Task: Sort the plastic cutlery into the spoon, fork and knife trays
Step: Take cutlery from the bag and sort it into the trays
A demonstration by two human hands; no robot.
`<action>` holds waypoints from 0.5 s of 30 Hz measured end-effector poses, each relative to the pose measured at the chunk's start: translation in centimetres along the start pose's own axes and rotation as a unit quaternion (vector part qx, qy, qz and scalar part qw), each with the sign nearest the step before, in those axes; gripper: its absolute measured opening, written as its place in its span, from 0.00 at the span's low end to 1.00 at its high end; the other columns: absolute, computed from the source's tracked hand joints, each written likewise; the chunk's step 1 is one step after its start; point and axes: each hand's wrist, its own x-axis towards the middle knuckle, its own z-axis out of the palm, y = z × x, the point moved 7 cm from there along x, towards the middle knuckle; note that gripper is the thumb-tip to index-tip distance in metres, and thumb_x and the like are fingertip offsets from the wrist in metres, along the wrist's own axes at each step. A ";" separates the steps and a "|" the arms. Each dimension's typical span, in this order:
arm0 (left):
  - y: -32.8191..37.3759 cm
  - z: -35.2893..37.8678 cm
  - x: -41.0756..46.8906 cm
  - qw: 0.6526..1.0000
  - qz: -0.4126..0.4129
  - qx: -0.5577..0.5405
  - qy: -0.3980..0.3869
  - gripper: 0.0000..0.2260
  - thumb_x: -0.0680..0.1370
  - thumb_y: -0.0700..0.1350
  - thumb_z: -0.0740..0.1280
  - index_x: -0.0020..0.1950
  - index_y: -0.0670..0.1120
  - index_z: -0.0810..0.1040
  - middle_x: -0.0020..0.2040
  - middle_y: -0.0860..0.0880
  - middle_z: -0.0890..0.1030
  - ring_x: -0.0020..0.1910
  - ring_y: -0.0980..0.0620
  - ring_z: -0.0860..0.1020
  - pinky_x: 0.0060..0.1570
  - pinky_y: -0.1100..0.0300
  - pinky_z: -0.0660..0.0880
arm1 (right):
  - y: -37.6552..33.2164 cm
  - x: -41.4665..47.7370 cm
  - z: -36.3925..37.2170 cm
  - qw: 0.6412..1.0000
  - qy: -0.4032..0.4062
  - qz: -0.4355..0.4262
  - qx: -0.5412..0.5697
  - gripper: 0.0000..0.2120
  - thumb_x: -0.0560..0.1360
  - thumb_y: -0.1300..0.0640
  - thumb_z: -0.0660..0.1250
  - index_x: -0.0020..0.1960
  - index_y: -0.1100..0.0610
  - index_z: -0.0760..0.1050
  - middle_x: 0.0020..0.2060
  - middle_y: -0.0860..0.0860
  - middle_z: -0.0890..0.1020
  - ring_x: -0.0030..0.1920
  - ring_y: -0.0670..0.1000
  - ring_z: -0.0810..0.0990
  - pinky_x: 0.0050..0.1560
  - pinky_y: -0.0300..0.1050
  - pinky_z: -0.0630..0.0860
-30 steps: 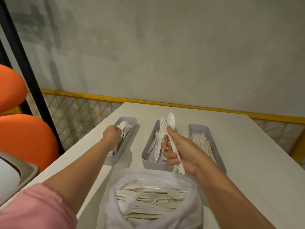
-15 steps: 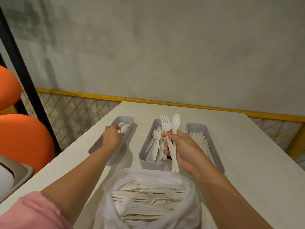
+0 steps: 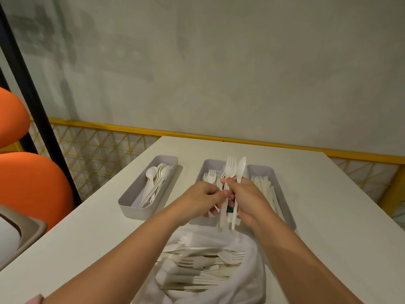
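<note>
White table (image 3: pixel 328 205) across the middle, grey wall (image 3: pixel 219 62) above, yellow rail (image 3: pixel 197 135) over lattice panel (image 3: pixel 98 154), black post (image 3: pixel 28 95) upper left, orange cushions (image 3: pixel 32 187) at left edge, beige tray (image 3: pixel 32 233) lower left.

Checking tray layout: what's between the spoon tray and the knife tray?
Head view: the grey rectangular plastic tray of white forks, with the left hand and right hand over its near end.

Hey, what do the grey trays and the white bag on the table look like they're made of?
Trays: likely moulded plastic, matte grey; thin walls, rounded corners, no glare. Bag: thin plastic film, whitish and semi-translucent; it slumps in soft folds and crumples at the rim. Neither can be confirmed by look alone.
</note>
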 end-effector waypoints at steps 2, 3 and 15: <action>-0.1 0.5 -0.1 1.000 0.006 0.010 0.001 0.11 0.78 0.47 0.64 0.41 0.42 0.77 0.35 0.49 0.76 0.30 0.57 0.74 0.30 0.67 0.70 | 0.0 0.0 -0.2 1.000 0.015 0.001 -0.015 0.11 0.81 0.57 0.56 0.56 0.58 0.75 0.30 0.49 0.73 0.29 0.47 0.72 0.28 0.38 0.72; -0.3 0.5 0.0 1.000 0.007 0.008 0.010 0.10 0.78 0.46 0.64 0.40 0.41 0.76 0.35 0.48 0.75 0.30 0.56 0.73 0.30 0.67 0.71 | 0.1 0.1 -0.3 1.000 0.018 0.000 -0.019 0.10 0.81 0.58 0.55 0.55 0.57 0.74 0.29 0.48 0.72 0.28 0.47 0.70 0.27 0.37 0.69; -3.2 -3.3 4.1 0.960 -0.098 -0.152 0.215 0.05 0.79 0.40 0.62 0.53 0.41 0.73 0.34 0.46 0.77 0.28 0.52 0.70 0.26 0.62 0.67 | -0.2 -0.6 -0.6 0.999 0.003 -0.013 0.030 0.08 0.82 0.56 0.54 0.53 0.54 0.71 0.30 0.49 0.69 0.29 0.45 0.65 0.27 0.37 0.64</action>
